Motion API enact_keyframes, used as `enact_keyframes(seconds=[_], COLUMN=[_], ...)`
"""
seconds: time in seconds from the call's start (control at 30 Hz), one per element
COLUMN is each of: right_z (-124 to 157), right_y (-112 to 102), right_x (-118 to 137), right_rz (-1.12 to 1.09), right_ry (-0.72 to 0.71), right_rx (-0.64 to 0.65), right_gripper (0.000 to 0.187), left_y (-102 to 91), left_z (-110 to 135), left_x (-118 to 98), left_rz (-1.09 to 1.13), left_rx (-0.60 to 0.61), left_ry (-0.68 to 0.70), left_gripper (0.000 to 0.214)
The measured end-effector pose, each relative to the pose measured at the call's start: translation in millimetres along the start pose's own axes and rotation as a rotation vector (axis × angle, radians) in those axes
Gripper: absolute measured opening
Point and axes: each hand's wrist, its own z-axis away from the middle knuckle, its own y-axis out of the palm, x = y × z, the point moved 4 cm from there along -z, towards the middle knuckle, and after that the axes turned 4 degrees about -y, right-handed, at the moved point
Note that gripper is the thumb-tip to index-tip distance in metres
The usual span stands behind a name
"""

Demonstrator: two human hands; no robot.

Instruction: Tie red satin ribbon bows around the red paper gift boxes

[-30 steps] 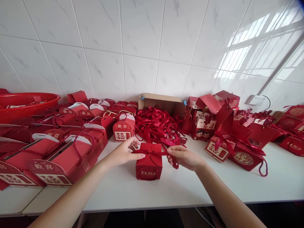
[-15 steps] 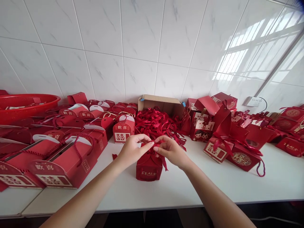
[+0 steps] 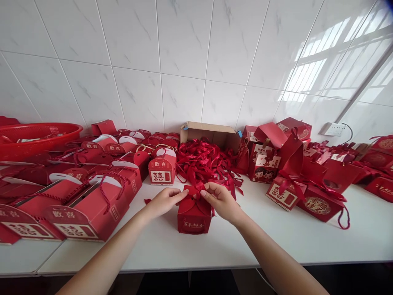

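A small red gift box (image 3: 193,217) with gold lettering stands on the white table (image 3: 215,246) in front of me. A red ribbon (image 3: 195,191) lies looped across its top. My left hand (image 3: 164,201) pinches the ribbon from the left, fingers closed on it. From the right, my right hand (image 3: 221,200) pinches the same ribbon, with a loose end hanging beside the box. Both hands meet over the box's top.
A heap of red ribbons (image 3: 205,162) spills from a cardboard box (image 3: 211,133) behind. Several red gift boxes with cord handles (image 3: 89,205) fill the left; a red basin (image 3: 37,137) sits far left. More red boxes (image 3: 303,188) crowd the right. A wall socket (image 3: 333,129) is on the tiles.
A second ago my hands held the ribbon ends apart beside the box. They have come together over the box top and now work the ribbon in a small loop.
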Motion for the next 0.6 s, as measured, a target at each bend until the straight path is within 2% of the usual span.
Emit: enact_keyframes(seconds=[0.1,0.2,0.33,0.4,0.5,0.6], right_z=[-3,-3,1,3,4,2], right_y=[0,3,15,18,17,14], right_x=[-3,2,17,21,19,11], right_rz=[0.074,0.170,0.299,0.388,0.397,0.308], right_ry=[0.067,0.085,0.016,-0.034,-0.047,-0.030], right_rx=[-0.110,-0.204,-0.173,-0.155,-0.180,-0.178], right_gripper=[0.025,0.017,0.008,0.009,0.027,0.036], left_y=[-4.1,-9.5,-11.2,-8.4,-5.8,-9.7], left_z=[9,17,15,10,2,-1], left_x=[-13,-36,-66,-75,-75,-61], left_rz=[0.047,0.203,0.359,0.365,0.341,0.192], left_rx=[0.026,0.040,0.015,0.060,0.123,0.012], left_ry=[-0.007,-0.005,0.067,0.144,0.218,0.213], left_gripper=[0.046,0.039,0.028,0.036,0.052,0.047])
